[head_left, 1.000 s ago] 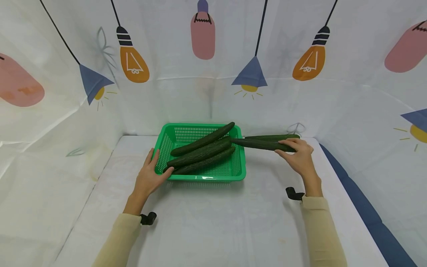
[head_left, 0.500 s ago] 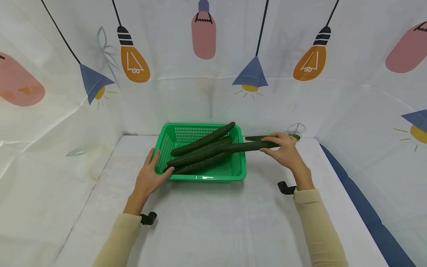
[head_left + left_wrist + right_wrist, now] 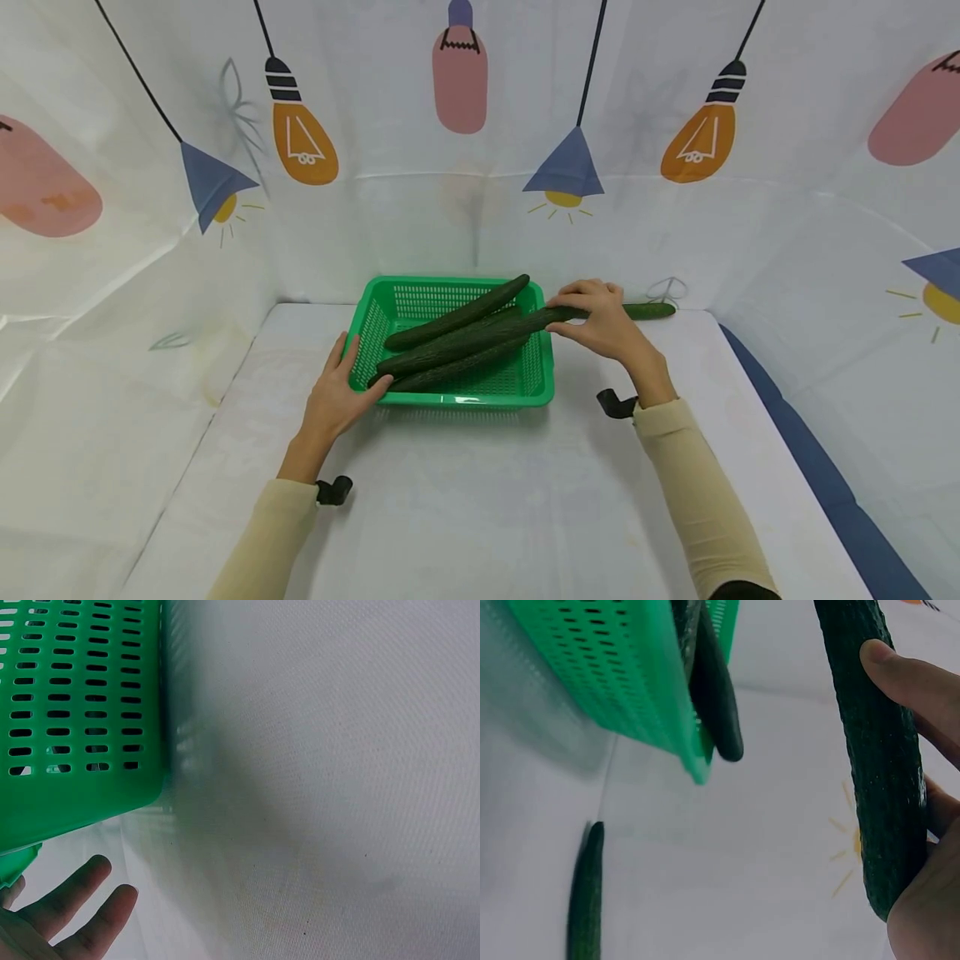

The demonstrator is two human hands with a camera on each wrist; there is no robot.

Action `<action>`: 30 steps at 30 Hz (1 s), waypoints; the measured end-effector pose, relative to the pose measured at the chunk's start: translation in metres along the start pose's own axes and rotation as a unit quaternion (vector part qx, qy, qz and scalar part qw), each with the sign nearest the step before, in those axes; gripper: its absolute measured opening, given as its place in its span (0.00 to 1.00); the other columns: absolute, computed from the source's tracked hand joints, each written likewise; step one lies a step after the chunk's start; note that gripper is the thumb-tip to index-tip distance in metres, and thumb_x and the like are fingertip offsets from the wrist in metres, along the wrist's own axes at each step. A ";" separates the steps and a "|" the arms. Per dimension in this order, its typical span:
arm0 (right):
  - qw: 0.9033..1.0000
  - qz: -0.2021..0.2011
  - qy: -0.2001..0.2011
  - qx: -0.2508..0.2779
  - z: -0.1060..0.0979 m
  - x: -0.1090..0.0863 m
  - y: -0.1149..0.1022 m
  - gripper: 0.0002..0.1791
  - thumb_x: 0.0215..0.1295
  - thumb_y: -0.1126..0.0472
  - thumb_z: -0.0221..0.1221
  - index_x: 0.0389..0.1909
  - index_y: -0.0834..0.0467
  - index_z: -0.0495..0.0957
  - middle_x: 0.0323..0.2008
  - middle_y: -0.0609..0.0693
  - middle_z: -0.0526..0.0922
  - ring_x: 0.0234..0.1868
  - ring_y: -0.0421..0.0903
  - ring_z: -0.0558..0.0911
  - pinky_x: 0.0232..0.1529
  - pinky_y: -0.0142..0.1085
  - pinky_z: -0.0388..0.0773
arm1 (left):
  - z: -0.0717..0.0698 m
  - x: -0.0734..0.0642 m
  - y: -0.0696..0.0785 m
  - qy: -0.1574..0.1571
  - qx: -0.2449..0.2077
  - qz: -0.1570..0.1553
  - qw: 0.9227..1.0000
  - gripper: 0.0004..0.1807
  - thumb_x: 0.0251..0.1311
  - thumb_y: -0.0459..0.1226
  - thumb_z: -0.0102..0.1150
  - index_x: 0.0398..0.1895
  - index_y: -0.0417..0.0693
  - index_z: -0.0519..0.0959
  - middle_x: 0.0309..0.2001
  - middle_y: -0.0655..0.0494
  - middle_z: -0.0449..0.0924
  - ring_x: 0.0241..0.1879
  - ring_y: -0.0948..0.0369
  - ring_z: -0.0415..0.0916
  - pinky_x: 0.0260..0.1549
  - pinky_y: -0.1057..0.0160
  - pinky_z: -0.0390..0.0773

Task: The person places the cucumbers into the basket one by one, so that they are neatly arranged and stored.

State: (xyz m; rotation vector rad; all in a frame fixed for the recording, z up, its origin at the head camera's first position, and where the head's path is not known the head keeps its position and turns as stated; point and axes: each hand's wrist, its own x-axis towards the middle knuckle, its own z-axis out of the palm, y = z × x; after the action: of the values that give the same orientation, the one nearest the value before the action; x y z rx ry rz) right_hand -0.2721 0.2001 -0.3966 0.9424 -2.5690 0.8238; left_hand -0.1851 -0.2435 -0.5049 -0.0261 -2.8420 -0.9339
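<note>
My right hand [image 3: 603,323] pinches one end of a dark green cucumber [image 3: 885,765], thumb on one side and fingers on the other. Its far end reaches over the right rim of a green plastic basket [image 3: 461,400], above the cucumbers inside. Several cucumbers [image 3: 457,315] lie slanted in the basket. At the basket's front left corner is my left hand [image 3: 341,400], its thumb on the front rim and straight fingers along the left side. Beyond my right hand, another cucumber [image 3: 648,311] lies on the table, partly hidden by that hand.
The basket stands on a white-covered table [image 3: 480,500], near its back edge. Behind it hangs a white sheet [image 3: 405,225] printed with lamps and bulbs. Blue fabric [image 3: 795,425] runs along the table's right side.
My right hand has moved left with the cucumber, carrying its far end from just over the basket's right rim further across the basket. The left hand and basket have stayed in place.
</note>
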 end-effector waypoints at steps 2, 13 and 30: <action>1.000 -0.010 -0.013 -0.008 0.001 0.009 -0.005 0.19 0.55 0.57 0.77 0.48 0.54 0.89 0.52 0.58 0.83 0.57 0.59 0.76 0.63 0.68 0.53 | 0.000 0.000 0.000 0.001 -0.002 0.001 1.000 0.55 0.63 0.68 0.57 0.85 0.57 0.46 0.85 0.48 0.41 0.76 0.34 0.57 0.60 0.27 0.68; 0.998 -0.025 -0.065 -0.009 0.012 0.046 -0.021 0.20 0.60 0.54 0.74 0.53 0.54 0.87 0.55 0.57 0.81 0.60 0.57 0.74 0.65 0.65 0.49 | 0.000 0.000 0.001 0.004 -0.006 0.004 1.000 0.55 0.63 0.67 0.57 0.85 0.57 0.47 0.84 0.48 0.42 0.75 0.34 0.58 0.60 0.27 0.69; 0.997 0.005 -0.079 -0.004 0.048 0.075 -0.027 0.19 0.62 0.51 0.73 0.53 0.50 0.88 0.57 0.55 0.82 0.63 0.58 0.74 0.70 0.65 0.47 | -0.001 0.000 -0.001 0.004 -0.009 0.006 1.000 0.55 0.63 0.66 0.58 0.85 0.56 0.46 0.85 0.49 0.40 0.76 0.34 0.57 0.61 0.27 0.68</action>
State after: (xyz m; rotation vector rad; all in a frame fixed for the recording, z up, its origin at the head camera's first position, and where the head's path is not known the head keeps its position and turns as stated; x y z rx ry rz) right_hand -0.3135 0.1166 -0.3905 1.0318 -2.7100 0.7707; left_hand -0.1853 -0.2447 -0.5049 -0.0412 -2.8235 -0.9565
